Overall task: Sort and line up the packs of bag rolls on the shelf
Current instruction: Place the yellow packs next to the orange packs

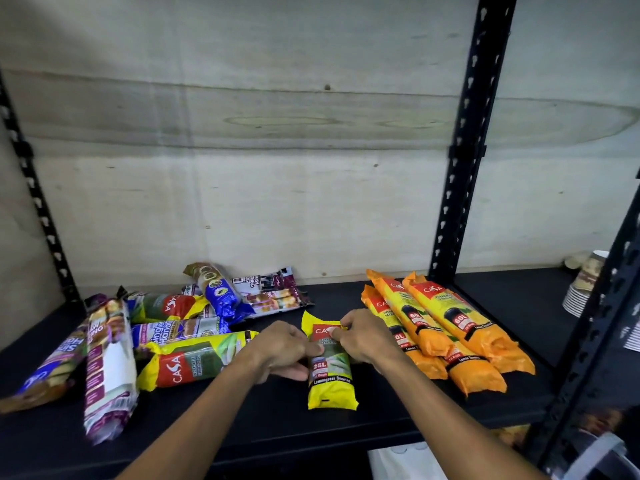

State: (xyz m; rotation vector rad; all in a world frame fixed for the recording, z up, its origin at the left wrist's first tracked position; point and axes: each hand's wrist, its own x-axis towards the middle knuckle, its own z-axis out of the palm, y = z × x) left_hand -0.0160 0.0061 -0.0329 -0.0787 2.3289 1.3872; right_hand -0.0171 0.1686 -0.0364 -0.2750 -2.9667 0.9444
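Black shelf (277, 427) boards carry scattered packs. At the centre, a yellow pack (330, 367) is gripped on its left edge by the left hand (287, 351) and pinched at its top by the right hand (363, 336), beside four orange packs (450, 327).

Your head camera is looking forward and slightly down from close in front of the black shelf (398, 420), facing the plywood back wall (242, 150). Both your forearms are entering from the near edge; only this one view is covering the scene.
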